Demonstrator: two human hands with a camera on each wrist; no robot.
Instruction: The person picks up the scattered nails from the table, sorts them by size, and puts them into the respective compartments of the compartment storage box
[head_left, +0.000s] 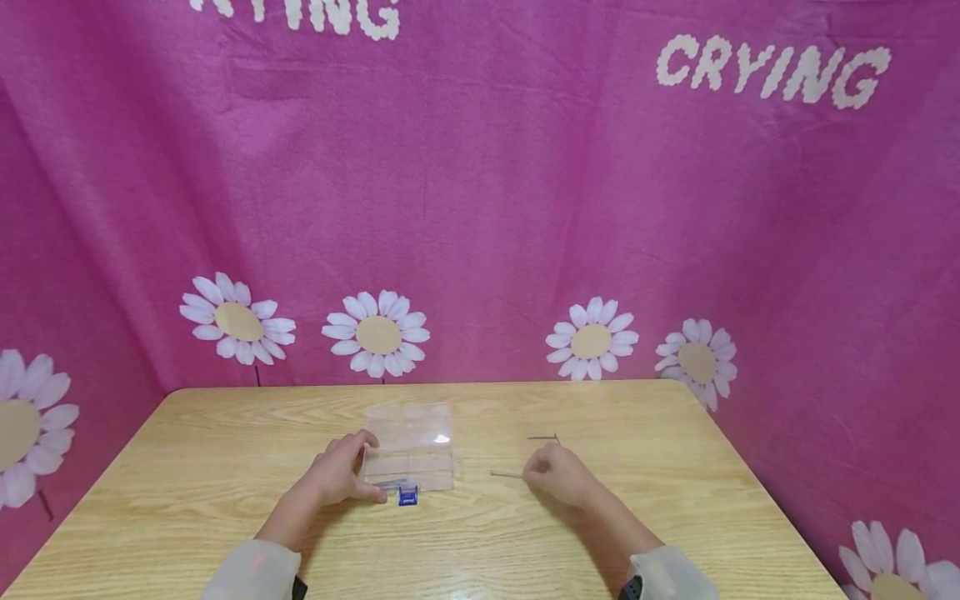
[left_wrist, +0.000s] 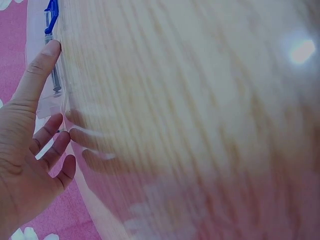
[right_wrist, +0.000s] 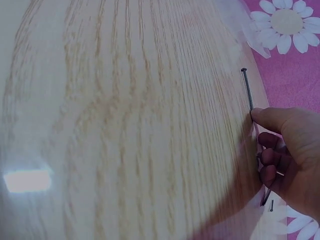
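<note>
A clear plastic box [head_left: 408, 429] with a blue latch [head_left: 407, 497] lies on the wooden table, a few nails [head_left: 390, 484] in its front-left part. My left hand [head_left: 341, 473] holds the box at its front left corner. The left wrist view has the thumb [left_wrist: 42, 70] along the latch edge and the fingertips at the adjoining side. To the box's right, my right hand [head_left: 557, 473] pinches a long nail [head_left: 507, 474], its head pointing toward the box. Just beyond that hand lies a second nail [head_left: 542, 437]. Curled fingers hide part of the pinched nail in the right wrist view.
The wooden table [head_left: 225, 467] runs back to a pink curtain [head_left: 480, 208] with white daisies. That curtain also encloses the left and right sides. In the right wrist view a small nail [right_wrist: 272, 205] appears past the hand.
</note>
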